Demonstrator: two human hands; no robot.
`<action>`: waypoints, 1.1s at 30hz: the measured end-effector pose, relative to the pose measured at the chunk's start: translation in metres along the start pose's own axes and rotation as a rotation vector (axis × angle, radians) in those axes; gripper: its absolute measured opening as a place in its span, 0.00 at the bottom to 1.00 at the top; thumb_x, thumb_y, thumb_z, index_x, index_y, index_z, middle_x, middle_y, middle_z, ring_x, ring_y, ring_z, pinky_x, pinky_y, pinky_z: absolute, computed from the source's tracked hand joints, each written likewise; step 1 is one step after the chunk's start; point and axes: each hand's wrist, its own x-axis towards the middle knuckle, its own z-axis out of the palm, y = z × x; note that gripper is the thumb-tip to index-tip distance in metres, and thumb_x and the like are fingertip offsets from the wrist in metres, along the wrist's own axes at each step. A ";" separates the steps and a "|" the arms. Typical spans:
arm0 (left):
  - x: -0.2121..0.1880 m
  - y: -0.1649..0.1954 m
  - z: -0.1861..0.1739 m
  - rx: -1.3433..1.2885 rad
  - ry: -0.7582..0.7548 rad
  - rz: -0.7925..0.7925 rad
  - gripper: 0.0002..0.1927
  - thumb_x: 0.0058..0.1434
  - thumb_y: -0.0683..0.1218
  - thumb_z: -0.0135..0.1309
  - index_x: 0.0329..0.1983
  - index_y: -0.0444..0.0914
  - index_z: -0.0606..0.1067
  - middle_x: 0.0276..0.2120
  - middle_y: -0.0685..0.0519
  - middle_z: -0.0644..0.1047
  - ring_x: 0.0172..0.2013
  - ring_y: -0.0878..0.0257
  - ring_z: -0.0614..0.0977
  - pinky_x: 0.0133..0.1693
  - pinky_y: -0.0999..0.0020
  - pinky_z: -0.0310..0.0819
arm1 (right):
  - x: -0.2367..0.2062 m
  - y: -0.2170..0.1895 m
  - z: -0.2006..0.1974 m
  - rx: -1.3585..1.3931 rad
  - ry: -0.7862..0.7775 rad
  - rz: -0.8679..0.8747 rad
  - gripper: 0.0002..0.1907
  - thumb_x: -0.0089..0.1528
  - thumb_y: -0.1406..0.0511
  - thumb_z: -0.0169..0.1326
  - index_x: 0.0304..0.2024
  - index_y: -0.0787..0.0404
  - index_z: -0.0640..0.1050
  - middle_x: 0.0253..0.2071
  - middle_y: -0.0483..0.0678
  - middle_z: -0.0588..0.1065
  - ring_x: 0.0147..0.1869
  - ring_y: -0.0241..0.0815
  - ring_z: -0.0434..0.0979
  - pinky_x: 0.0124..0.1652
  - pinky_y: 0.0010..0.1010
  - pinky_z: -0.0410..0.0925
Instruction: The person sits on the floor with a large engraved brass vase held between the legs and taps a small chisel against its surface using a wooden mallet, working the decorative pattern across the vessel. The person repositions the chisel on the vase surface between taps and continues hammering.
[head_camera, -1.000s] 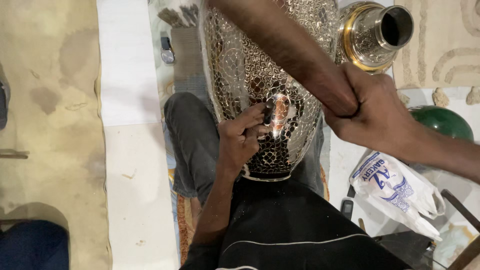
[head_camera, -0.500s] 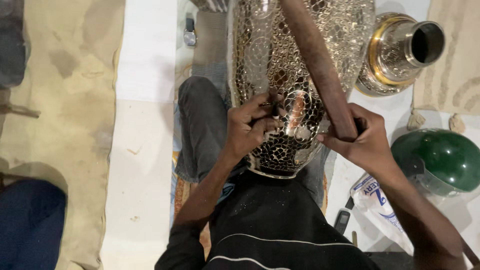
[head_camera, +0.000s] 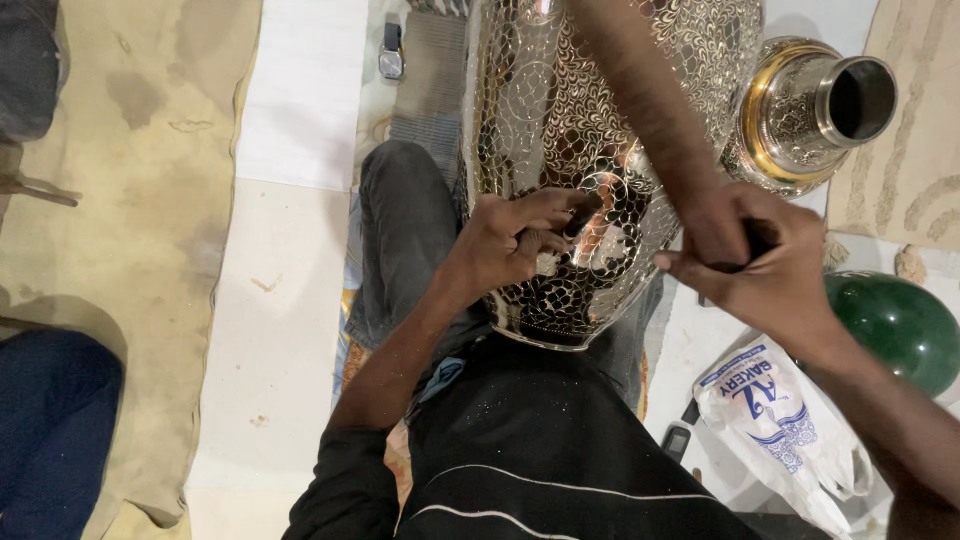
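Note:
A large silver vase (head_camera: 540, 110) with a fine engraved pattern lies between my legs, its base toward my body. My left hand (head_camera: 515, 245) presses against its lower side, fingers closed on a small dark chisel (head_camera: 580, 215) whose tip touches the metal. My right hand (head_camera: 765, 270) is just right of the vase, gripping the end of a long brown wooden stick (head_camera: 645, 100) that slants up across the vase to the top edge of the view.
A second engraved metal vase with a gold band (head_camera: 810, 110) lies at upper right. A green round object (head_camera: 900, 320) and a white plastic bag (head_camera: 780, 410) sit at right. A wristwatch (head_camera: 392, 55) lies at the top; a beige cloth (head_camera: 130, 200) and someone's blue-clad leg (head_camera: 50, 420) are on the left.
The view has drifted, so the vase sits more to the right. My right hand with the stick has dropped slightly lower beside the vase. My left hand stays on the vase with the chisel.

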 end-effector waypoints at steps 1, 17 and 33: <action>0.000 0.000 0.000 0.006 0.014 -0.009 0.32 0.59 0.24 0.40 0.64 0.38 0.74 0.57 0.44 0.80 0.51 0.51 0.86 0.47 0.69 0.86 | 0.002 -0.003 -0.002 0.022 -0.008 0.006 0.14 0.54 0.70 0.67 0.38 0.68 0.76 0.26 0.49 0.78 0.25 0.36 0.79 0.27 0.30 0.72; 0.009 0.005 -0.004 0.025 -0.013 -0.053 0.33 0.51 0.24 0.42 0.61 0.35 0.73 0.54 0.40 0.80 0.46 0.51 0.88 0.39 0.70 0.86 | 0.019 -0.041 -0.018 -0.484 -0.110 -0.064 0.14 0.52 0.69 0.63 0.35 0.67 0.72 0.20 0.53 0.71 0.23 0.43 0.72 0.26 0.36 0.66; 0.012 0.005 -0.005 0.057 -0.029 -0.027 0.33 0.53 0.25 0.41 0.62 0.34 0.74 0.58 0.39 0.78 0.46 0.50 0.88 0.42 0.68 0.87 | 0.010 -0.006 -0.025 -0.343 -0.027 -0.012 0.11 0.53 0.72 0.62 0.29 0.67 0.70 0.22 0.54 0.67 0.24 0.49 0.70 0.23 0.41 0.62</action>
